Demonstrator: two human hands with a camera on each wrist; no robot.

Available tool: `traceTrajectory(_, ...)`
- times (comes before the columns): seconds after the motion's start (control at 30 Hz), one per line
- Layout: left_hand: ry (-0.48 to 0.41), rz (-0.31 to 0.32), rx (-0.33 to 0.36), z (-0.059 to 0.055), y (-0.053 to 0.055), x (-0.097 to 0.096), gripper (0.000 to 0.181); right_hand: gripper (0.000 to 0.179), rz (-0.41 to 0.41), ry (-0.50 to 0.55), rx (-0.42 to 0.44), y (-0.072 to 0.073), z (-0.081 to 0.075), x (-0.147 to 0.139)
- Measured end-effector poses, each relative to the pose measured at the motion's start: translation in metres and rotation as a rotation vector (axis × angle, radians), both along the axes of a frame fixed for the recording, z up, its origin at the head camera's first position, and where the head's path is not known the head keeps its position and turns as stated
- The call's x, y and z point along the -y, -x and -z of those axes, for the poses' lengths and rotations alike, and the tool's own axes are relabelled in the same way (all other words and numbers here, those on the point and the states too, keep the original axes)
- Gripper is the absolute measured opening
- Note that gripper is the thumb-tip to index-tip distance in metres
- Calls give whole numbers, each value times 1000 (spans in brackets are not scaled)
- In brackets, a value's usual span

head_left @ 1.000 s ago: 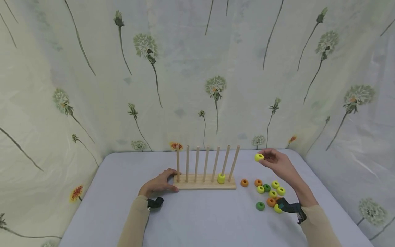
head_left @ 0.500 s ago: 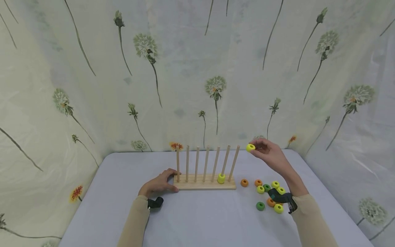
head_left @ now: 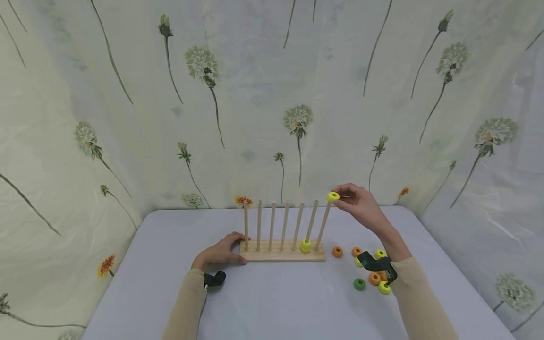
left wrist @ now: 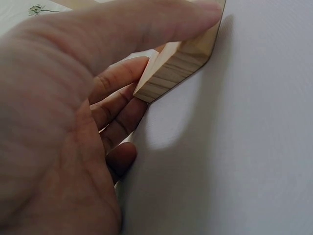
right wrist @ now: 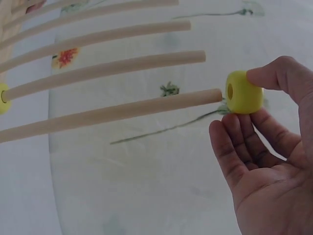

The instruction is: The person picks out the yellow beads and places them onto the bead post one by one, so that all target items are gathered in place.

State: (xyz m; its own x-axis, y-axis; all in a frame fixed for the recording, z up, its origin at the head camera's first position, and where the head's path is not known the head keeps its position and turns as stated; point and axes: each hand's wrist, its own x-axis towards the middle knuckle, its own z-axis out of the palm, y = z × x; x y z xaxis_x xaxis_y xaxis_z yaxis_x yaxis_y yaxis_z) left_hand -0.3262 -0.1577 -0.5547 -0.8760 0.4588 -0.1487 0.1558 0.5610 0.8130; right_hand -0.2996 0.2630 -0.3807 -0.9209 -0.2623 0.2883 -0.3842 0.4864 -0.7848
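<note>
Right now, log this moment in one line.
left hand: grips base end; right hand: pinches yellow bead just off tip of rightmost peg; status: not threaded; next peg: yellow at foot; loose beads: on table, right of base

Yellow bead [right wrist: 246, 92] brought near rightmost peg tip [right wrist: 215, 96].

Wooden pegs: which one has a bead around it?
The second peg from the right: a yellow bead surrounds its base; the other six pegs are bare.

Right grip [head_left: 360, 207] high, left grip [head_left: 218, 251] low
</note>
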Motion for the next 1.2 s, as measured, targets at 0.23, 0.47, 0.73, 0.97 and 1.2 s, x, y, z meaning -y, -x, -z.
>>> traceTrajectory(0.23,8,-11,4,0,-1,0,70,39,-44,17,6,6,1,9)
traceTrajectory(0.47,8,-4,-8,0,-2,1,70,38,-55,-11,12,11,-1,18)
traceTrajectory(0.73,2,7,-18,-2,-1,0,70,37,-66,-8,40,13,1,24)
traceTrajectory(0.97,-5,-3,2,-2,-1,0,70,36,-91,7,36,12,2,27)
traceTrajectory(1.2,-1,2,8,-1,-1,1,70,34,-110,11,53,12,5,31)
